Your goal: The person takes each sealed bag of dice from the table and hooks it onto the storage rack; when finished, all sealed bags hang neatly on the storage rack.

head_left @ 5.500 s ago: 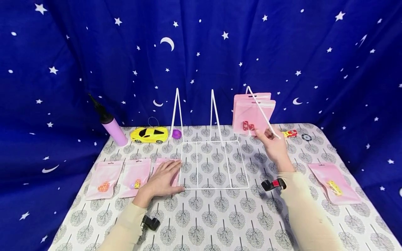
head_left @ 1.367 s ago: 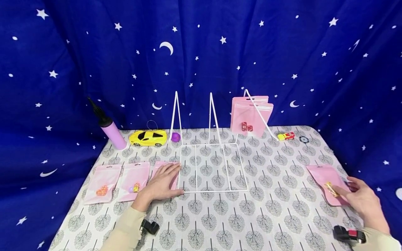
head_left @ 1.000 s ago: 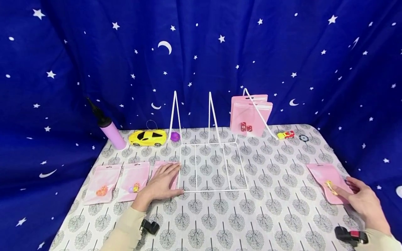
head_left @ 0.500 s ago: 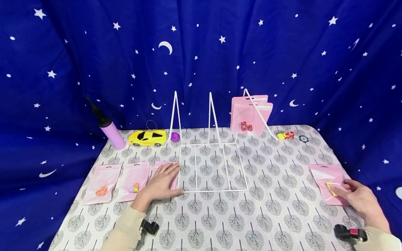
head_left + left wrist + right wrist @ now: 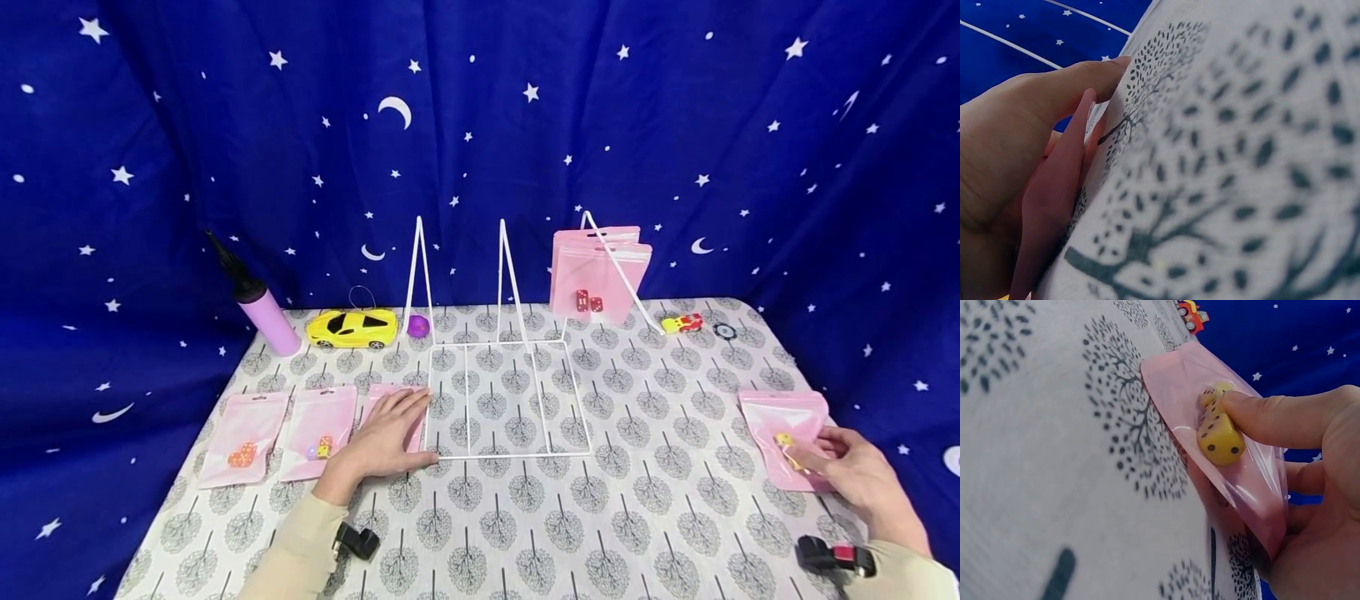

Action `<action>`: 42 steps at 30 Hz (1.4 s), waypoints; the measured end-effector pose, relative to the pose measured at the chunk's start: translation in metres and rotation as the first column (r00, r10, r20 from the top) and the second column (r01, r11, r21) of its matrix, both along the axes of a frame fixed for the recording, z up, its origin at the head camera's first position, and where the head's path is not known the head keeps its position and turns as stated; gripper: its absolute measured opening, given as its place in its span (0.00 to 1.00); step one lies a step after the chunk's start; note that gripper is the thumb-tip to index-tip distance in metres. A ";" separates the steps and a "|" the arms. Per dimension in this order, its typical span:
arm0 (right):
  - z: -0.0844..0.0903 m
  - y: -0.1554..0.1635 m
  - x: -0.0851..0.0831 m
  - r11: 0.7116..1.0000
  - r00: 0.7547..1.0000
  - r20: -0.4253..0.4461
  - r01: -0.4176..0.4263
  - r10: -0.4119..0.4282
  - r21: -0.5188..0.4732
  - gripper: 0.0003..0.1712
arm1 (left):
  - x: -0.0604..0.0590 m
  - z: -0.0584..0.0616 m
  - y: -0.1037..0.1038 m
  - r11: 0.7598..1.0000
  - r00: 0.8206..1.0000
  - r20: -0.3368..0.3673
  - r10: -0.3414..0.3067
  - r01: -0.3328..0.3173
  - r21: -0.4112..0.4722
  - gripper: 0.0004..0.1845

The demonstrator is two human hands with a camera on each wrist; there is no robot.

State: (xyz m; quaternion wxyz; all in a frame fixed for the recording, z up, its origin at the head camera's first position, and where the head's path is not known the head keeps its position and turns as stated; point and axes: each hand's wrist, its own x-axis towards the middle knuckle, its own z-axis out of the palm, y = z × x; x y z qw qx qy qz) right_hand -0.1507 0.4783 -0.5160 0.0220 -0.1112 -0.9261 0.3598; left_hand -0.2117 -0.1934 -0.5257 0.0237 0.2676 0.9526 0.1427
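Observation:
At the right of the table, my right hand (image 5: 862,471) pinches a pink zip bag (image 5: 780,408) with yellow dice (image 5: 1219,434) inside. In the right wrist view the thumb presses on the dice and the other fingers are behind the bag, whose lower part is off the cloth. My left hand (image 5: 386,429) lies with extended fingers at the left side of a white wire rack (image 5: 510,456), its fingertips and thumb touching the frame. Beneath that palm is another pink zip bag (image 5: 381,392), mostly hidden. Two pink zip bags (image 5: 603,271) hang at the rack's right arm, the front one with red dice (image 5: 588,302).
Two more pink zip bags with dice, one orange (image 5: 242,454) and one mixed (image 5: 321,417), lie at left. Along the back stand a purple pump (image 5: 272,323), a yellow toy car (image 5: 352,328), a purple ball (image 5: 417,326), a small red-yellow car (image 5: 682,323) and a dark disc (image 5: 725,331).
My right hand has left the hanging bags, come down to the right and taken hold of the bag with yellow dice. That bag has turned and straightened slightly. My left hand stays put.

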 end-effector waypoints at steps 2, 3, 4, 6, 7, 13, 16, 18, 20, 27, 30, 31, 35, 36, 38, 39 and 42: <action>0.000 0.001 0.000 1.000 1.000 -0.011 -0.001 0.001 0.019 0.42 | 0.000 -0.001 0.000 1.000 1.000 0.002 0.001 -0.001 0.001 0.55; 0.000 0.001 0.000 1.000 1.000 -0.011 -0.001 0.001 0.006 0.42 | 0.000 -0.001 0.000 1.000 1.000 0.004 0.001 -0.001 0.002 0.55; 0.000 0.001 -0.001 1.000 1.000 -0.009 0.000 0.000 -0.001 0.42 | 0.000 -0.001 0.000 1.000 1.000 0.006 0.001 -0.001 0.004 0.55; 0.000 0.001 -0.001 1.000 1.000 -0.007 0.013 -0.013 -0.016 0.43 | 0.000 0.000 0.000 1.000 1.000 0.009 0.001 -0.001 0.005 0.55; 0.001 0.001 -0.001 1.000 1.000 -0.006 0.020 -0.020 -0.018 0.43 | 0.000 0.000 0.000 1.000 1.000 0.011 0.002 -0.002 0.003 0.55; 0.006 -0.005 -0.001 0.997 0.997 -0.006 0.071 -0.071 -0.034 0.44 | 0.001 0.002 0.000 1.000 1.000 0.014 0.004 -0.004 -0.003 0.55; 0.006 -0.006 0.000 0.995 0.997 -0.003 0.079 -0.080 -0.059 0.42 | 0.001 0.003 0.000 1.000 1.000 0.017 0.004 -0.004 -0.001 0.55; 0.006 -0.007 0.000 0.993 0.996 -0.010 0.082 -0.083 -0.085 0.37 | 0.002 0.003 0.000 1.000 1.000 0.021 0.004 -0.004 0.000 0.55; 0.005 -0.008 0.001 0.981 0.997 -0.013 0.077 -0.081 -0.178 0.29 | 0.002 0.003 0.000 1.000 1.000 0.021 0.000 0.000 0.006 0.55; 0.008 -0.018 0.004 0.966 0.997 -0.072 0.019 -0.038 -0.258 0.22 | 0.002 0.003 0.000 1.000 1.000 0.005 -0.005 0.005 0.013 0.55; 0.010 -0.024 0.004 0.969 0.995 -0.100 0.001 -0.027 -0.248 0.22 | 0.001 0.003 -0.001 1.000 1.000 0.001 -0.004 0.004 0.005 0.55; 0.011 -0.026 0.003 0.966 0.994 -0.105 -0.007 -0.021 -0.257 0.22 | 0.001 0.003 -0.001 1.000 1.000 0.001 -0.004 0.004 0.005 0.55; 0.012 -0.035 0.001 0.944 0.993 -0.119 -0.043 0.004 -0.327 0.21 | 0.001 0.002 -0.001 1.000 1.000 0.004 -0.001 0.001 0.003 0.55; 0.012 -0.037 0.001 0.931 0.992 -0.125 -0.055 0.010 -0.361 0.22 | 0.001 0.002 -0.001 1.000 1.000 0.006 0.001 -0.001 0.002 0.55; 0.012 -0.042 0.001 0.903 0.991 -0.134 -0.080 0.026 -0.423 0.22 | 0.001 0.002 -0.001 1.000 1.000 0.006 0.002 -0.002 0.002 0.55; 0.012 -0.043 0.001 0.891 0.990 -0.137 -0.091 0.033 -0.446 0.22 | 0.001 0.002 -0.001 1.000 1.000 0.006 0.003 -0.003 0.001 0.55; 0.014 -0.049 0.003 0.907 0.991 -0.127 -0.095 0.047 -0.410 0.18 | 0.001 0.003 0.000 1.000 1.000 0.003 -0.004 0.004 0.009 0.55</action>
